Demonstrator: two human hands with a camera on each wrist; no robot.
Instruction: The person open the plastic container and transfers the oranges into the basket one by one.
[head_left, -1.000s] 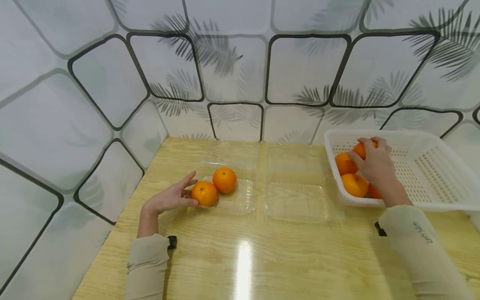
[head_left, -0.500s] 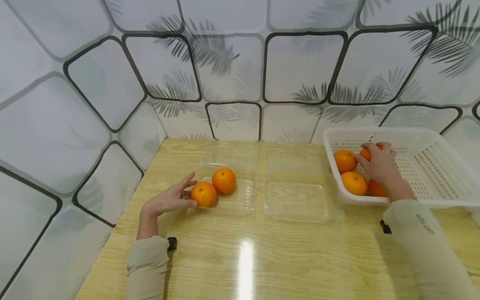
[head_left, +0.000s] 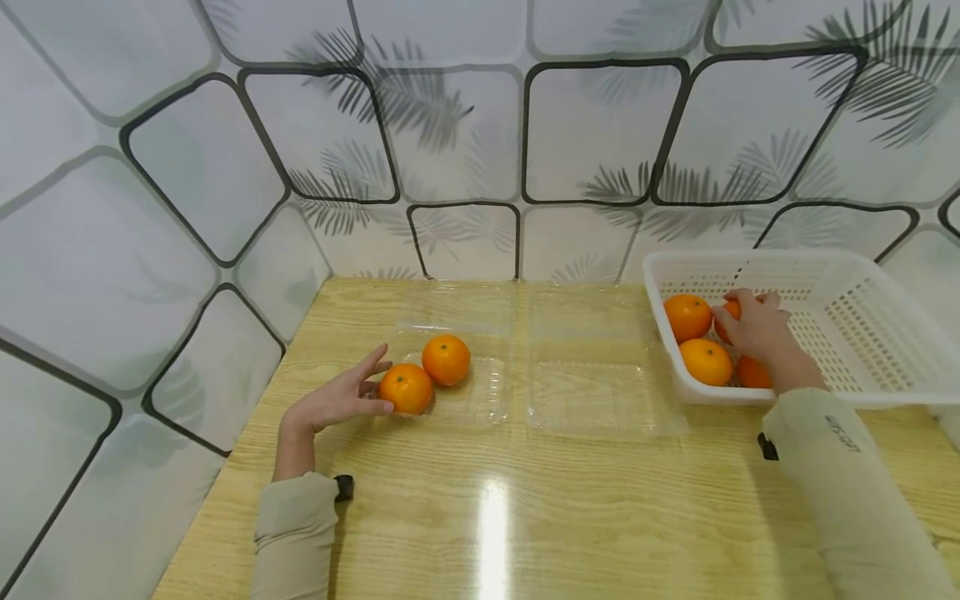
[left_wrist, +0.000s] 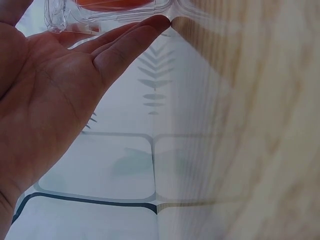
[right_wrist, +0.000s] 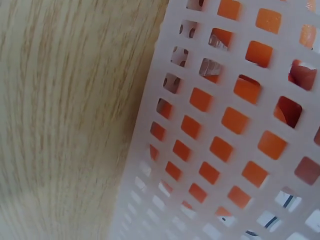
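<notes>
My left hand (head_left: 336, 402) rests beside the left clear plastic clamshell box (head_left: 491, 400), fingers extended along its side and thumb near the front orange (head_left: 407, 389). A second orange (head_left: 446, 360) sits behind it in the same box. In the left wrist view, the straight fingers (left_wrist: 127, 47) lie against the box's edge. Inside the white basket (head_left: 870, 260), my right hand (head_left: 763, 337) grips an orange (head_left: 724, 325), mostly covered by the fingers. Around it lie more oranges: one at the back left (head_left: 687, 317), one in front (head_left: 706, 362), another partly under the wrist (head_left: 753, 373).
Another open clear box (head_left: 588, 400) lies between the left box and the basket, with no fruit in it. Wooden tabletop (head_left: 420, 508) runs along the front. A patterned wall (head_left: 465, 167) closes off the back and left. The right wrist view shows mainly the basket's perforated side (right_wrist: 220, 165).
Within the basket, my right hand has moved slightly towards the front and right, along with the orange it grips. My left hand has stayed put. The head view has shifted a little.
</notes>
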